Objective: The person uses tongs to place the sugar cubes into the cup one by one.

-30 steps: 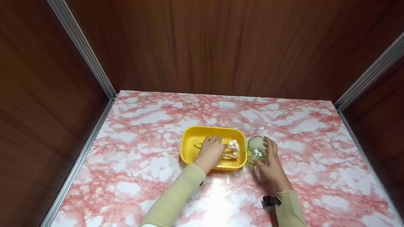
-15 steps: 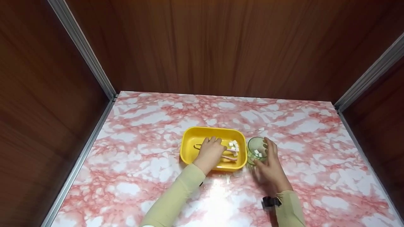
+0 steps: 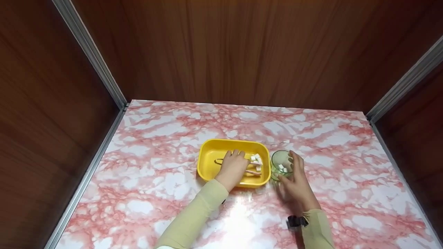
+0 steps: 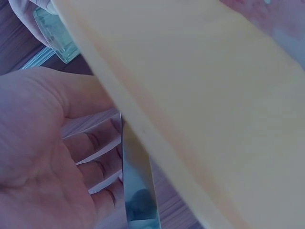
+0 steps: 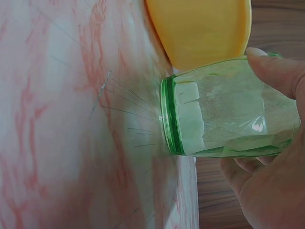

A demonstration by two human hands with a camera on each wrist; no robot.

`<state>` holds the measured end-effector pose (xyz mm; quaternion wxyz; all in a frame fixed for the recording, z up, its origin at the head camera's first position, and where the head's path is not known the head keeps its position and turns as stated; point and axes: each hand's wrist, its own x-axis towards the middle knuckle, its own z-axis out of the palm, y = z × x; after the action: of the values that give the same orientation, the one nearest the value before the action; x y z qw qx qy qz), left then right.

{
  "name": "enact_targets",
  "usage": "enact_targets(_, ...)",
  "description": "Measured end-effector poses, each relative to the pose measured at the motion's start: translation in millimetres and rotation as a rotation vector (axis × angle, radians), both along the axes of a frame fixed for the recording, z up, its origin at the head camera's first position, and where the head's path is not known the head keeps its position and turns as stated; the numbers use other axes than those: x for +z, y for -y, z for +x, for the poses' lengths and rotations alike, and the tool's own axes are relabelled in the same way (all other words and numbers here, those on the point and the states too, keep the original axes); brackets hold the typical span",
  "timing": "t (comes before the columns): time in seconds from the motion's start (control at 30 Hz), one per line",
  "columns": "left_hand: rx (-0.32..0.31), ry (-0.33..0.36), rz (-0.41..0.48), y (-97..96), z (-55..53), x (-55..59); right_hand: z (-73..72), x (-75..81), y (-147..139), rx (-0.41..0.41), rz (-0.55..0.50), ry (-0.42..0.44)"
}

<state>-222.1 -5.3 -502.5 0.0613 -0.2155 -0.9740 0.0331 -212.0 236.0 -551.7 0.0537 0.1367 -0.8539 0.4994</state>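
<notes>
In the head view my left hand (image 3: 233,168) reaches into a yellow rectangular container (image 3: 205,169) and grips tongs (image 3: 253,172) with pinkish arms. The tips of the tongs are spread among several white cubes (image 3: 256,158) at the container's right end. The left wrist view shows the metal bend of the tongs (image 4: 137,181) beside my fingers, with the container wall (image 4: 190,95) hiding the rest. My right hand (image 3: 298,180) holds a clear green glass (image 5: 224,112) upright just right of the container, thumb on one side and fingers on the other. A few white cubes (image 3: 282,168) lie inside the glass.
Both vessels stand on a table (image 3: 155,180) with a red and white marbled top. Dark wood-grain panels (image 3: 221,52) rise at the back and both sides, with metal rails (image 3: 91,52) at the corners.
My left hand has shifted slightly to the right, and the tongs' tips have moved a little among the cubes. My right hand and the glass have stayed in place.
</notes>
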Motion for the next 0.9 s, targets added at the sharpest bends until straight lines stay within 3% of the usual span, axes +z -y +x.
enact_targets(0.9, -0.005, 0.001, -0.007, -4.2, 0.0, -0.9, 1.2, 2.2, 0.9, -0.006, -0.019, 0.013)
